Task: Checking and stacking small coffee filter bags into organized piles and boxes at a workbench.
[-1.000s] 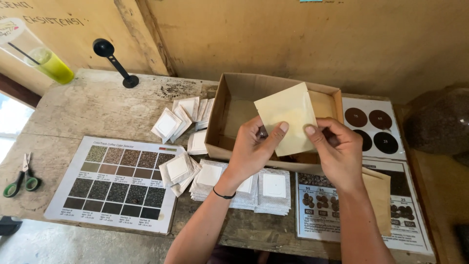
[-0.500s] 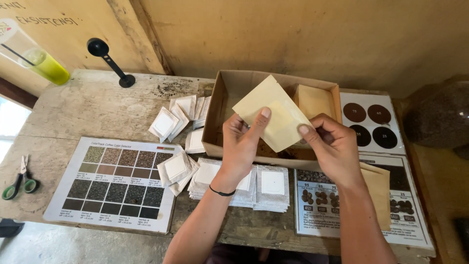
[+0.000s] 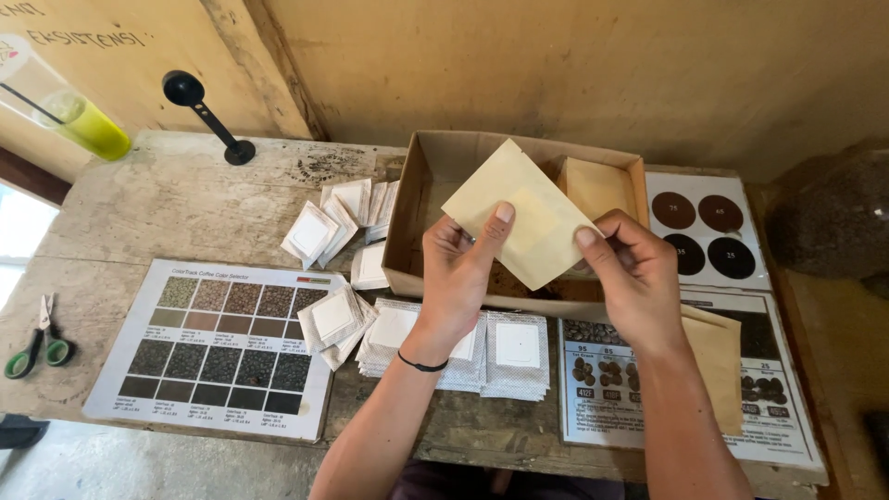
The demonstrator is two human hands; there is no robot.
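Both of my hands hold one flat tan paper pouch (image 3: 519,215) tilted above a shallow cardboard box (image 3: 409,213). My left hand (image 3: 459,268) pinches its lower left edge, with a black band on the wrist. My right hand (image 3: 632,276) grips its lower right corner. More tan pouches (image 3: 598,185) stand in the right end of the box. White filter packets (image 3: 515,350) lie stacked just below my hands on the wooden table (image 3: 167,204).
Loose white packets (image 3: 326,230) lie left of the box. A chart of coffee colour swatches (image 3: 222,344) sits at front left, a bean chart (image 3: 593,389) under a tan pouch (image 3: 720,356) at right, a card with dark discs (image 3: 704,231) beyond. Green scissors (image 3: 33,344), black scoop (image 3: 206,117).
The pouch has been raised and turned more to the left over the box. Both hands shifted slightly left with it.
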